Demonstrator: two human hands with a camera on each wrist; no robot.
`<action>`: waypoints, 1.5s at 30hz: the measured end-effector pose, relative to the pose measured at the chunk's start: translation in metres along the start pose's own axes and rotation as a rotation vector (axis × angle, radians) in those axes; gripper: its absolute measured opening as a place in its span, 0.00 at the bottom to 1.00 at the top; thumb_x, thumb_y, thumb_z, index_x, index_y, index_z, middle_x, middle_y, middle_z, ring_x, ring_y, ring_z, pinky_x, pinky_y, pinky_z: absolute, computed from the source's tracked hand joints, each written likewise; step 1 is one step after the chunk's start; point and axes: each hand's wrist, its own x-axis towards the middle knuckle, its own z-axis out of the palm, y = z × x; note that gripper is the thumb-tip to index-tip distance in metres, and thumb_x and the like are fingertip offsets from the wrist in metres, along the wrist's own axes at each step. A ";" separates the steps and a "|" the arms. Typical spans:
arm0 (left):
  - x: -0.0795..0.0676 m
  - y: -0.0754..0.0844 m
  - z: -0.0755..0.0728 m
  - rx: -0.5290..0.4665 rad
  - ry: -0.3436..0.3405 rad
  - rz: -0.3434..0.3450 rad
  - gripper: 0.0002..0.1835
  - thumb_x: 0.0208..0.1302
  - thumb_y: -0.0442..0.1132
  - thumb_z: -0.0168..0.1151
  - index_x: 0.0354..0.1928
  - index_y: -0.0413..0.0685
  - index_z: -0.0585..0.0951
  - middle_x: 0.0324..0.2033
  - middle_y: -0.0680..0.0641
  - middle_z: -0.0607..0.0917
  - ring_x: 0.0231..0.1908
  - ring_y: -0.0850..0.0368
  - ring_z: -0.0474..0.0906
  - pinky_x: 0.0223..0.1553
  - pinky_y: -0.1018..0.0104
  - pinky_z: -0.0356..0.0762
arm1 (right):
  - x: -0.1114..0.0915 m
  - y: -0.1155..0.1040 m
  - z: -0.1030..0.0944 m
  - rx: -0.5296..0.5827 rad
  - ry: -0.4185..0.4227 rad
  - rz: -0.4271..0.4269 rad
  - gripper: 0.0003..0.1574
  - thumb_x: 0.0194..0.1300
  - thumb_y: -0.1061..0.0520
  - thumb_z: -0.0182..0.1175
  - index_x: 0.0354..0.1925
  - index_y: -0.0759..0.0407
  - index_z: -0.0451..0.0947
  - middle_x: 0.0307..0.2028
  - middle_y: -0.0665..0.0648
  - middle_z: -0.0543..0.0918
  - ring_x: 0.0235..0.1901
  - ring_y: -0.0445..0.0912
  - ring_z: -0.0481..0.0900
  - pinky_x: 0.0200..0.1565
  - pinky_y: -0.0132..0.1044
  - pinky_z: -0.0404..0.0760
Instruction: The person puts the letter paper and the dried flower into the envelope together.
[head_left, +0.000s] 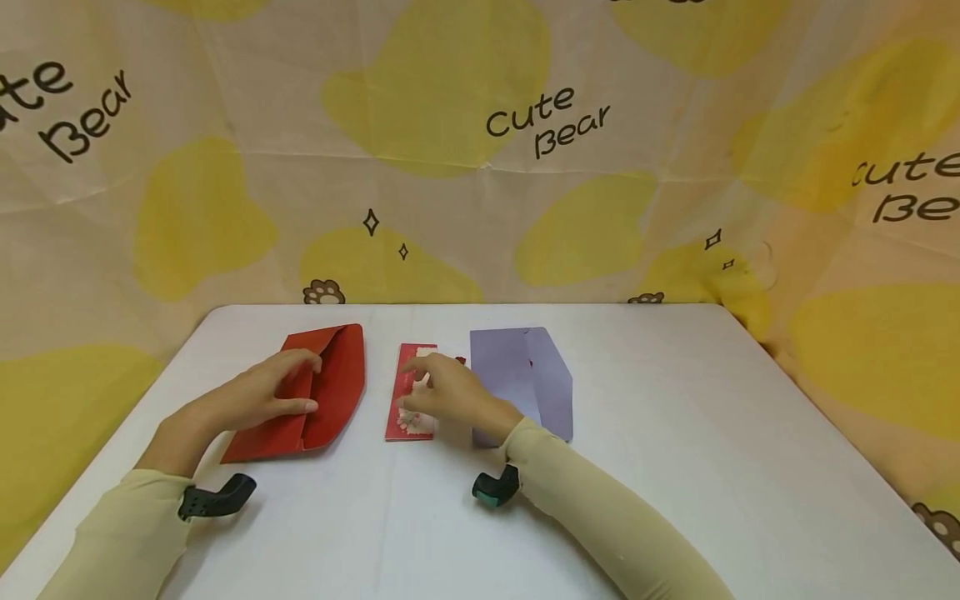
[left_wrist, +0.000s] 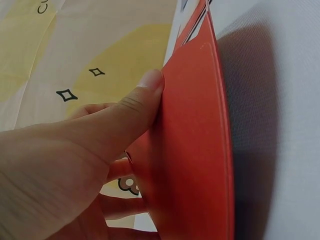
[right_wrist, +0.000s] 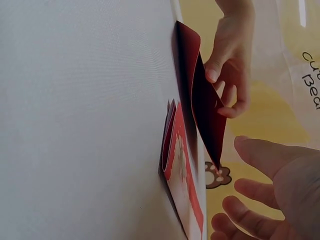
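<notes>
A red envelope [head_left: 337, 392] lies at the left with its flap spread to the right and its pocket gaping. My left hand [head_left: 273, 387] holds the pocket edge, thumb and fingers apart along it; the left wrist view shows the red panel [left_wrist: 192, 140] against the thumb. Right of it lies a folded red card [head_left: 397, 408] with a pale floral picture. Over this card hovers my right hand [head_left: 450, 392], fingers loosely bent and nothing between them. In the right wrist view, the folded card [right_wrist: 182, 172] stays apart from the right hand [right_wrist: 280, 190].
A lavender envelope [head_left: 555, 383] lies flap to the right, partly under my right forearm. A small dark red bit [head_left: 461, 360] shows beside its left edge. The white table [head_left: 675, 433] ends at a patterned cloth [head_left: 450, 208] behind.
</notes>
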 end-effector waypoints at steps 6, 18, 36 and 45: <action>-0.001 0.001 -0.001 0.000 0.008 0.010 0.28 0.60 0.47 0.74 0.56 0.44 0.72 0.53 0.43 0.78 0.56 0.43 0.71 0.58 0.39 0.75 | -0.001 0.002 -0.003 0.006 -0.006 0.000 0.28 0.62 0.51 0.72 0.59 0.54 0.81 0.49 0.57 0.84 0.41 0.44 0.80 0.39 0.31 0.76; -0.003 0.001 0.000 -0.002 0.008 0.012 0.28 0.61 0.48 0.73 0.57 0.44 0.72 0.53 0.43 0.78 0.57 0.42 0.71 0.59 0.37 0.73 | -0.007 0.008 -0.006 0.011 -0.112 0.017 0.34 0.61 0.49 0.72 0.64 0.51 0.78 0.54 0.56 0.82 0.50 0.47 0.80 0.41 0.31 0.77; -0.002 0.001 0.000 0.004 0.004 0.005 0.28 0.60 0.47 0.74 0.56 0.44 0.72 0.53 0.43 0.78 0.56 0.42 0.71 0.59 0.38 0.74 | -0.011 0.008 -0.013 -0.129 -0.213 0.004 0.49 0.52 0.47 0.79 0.68 0.61 0.73 0.51 0.57 0.82 0.43 0.43 0.71 0.42 0.29 0.72; -0.002 0.001 0.001 0.009 0.004 0.008 0.29 0.60 0.48 0.74 0.57 0.44 0.72 0.53 0.43 0.78 0.56 0.42 0.72 0.59 0.37 0.74 | -0.013 0.010 -0.009 -0.169 -0.204 0.010 0.31 0.48 0.45 0.81 0.41 0.63 0.79 0.37 0.55 0.74 0.35 0.42 0.66 0.34 0.28 0.66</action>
